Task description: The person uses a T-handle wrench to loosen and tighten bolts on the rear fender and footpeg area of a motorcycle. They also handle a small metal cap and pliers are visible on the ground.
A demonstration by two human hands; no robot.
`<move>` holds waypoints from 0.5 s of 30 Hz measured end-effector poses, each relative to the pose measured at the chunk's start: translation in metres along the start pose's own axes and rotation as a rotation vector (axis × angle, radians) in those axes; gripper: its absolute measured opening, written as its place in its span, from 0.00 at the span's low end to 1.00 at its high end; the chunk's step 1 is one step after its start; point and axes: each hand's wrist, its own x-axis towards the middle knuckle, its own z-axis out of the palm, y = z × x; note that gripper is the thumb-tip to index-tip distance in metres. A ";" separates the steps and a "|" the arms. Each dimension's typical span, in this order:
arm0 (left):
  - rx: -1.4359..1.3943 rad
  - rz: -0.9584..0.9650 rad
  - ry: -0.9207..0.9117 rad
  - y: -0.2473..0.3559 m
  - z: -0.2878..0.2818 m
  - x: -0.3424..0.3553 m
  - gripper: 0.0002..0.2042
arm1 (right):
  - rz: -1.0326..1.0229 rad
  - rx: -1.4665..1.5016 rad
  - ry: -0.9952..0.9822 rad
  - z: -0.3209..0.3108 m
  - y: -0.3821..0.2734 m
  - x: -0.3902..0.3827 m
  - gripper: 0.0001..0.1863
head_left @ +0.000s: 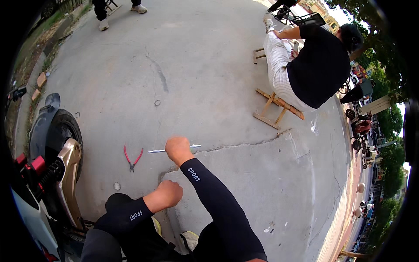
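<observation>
My right hand [178, 149] is closed round the middle of a thin silver metal rod [155, 151], held crosswise above the concrete. My left hand [169, 193] is lower, near my knee, with its fingers curled; what is in it, if anything, is hidden. Red-handled pliers [139, 153] lie open on the ground left of the rod. Both my forearms wear black sleeves.
A two-wheeler [65, 166] with red and gold parts stands close on my left. At right a person [316, 65] sits on a wooden stool [275, 105]. Another person's legs [100, 11] show at top left. Parked vehicles [362, 126] line the far right.
</observation>
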 end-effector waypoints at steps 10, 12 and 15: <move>-0.726 0.624 0.357 0.002 0.000 0.084 0.12 | 0.277 0.146 -0.050 0.003 0.030 0.000 0.11; -0.519 0.578 0.192 -0.018 0.037 0.096 0.14 | 0.263 0.135 -0.063 0.002 0.028 -0.006 0.11; -0.079 0.364 -0.129 -0.043 0.048 0.094 0.19 | 0.231 0.111 -0.099 0.003 0.036 -0.011 0.11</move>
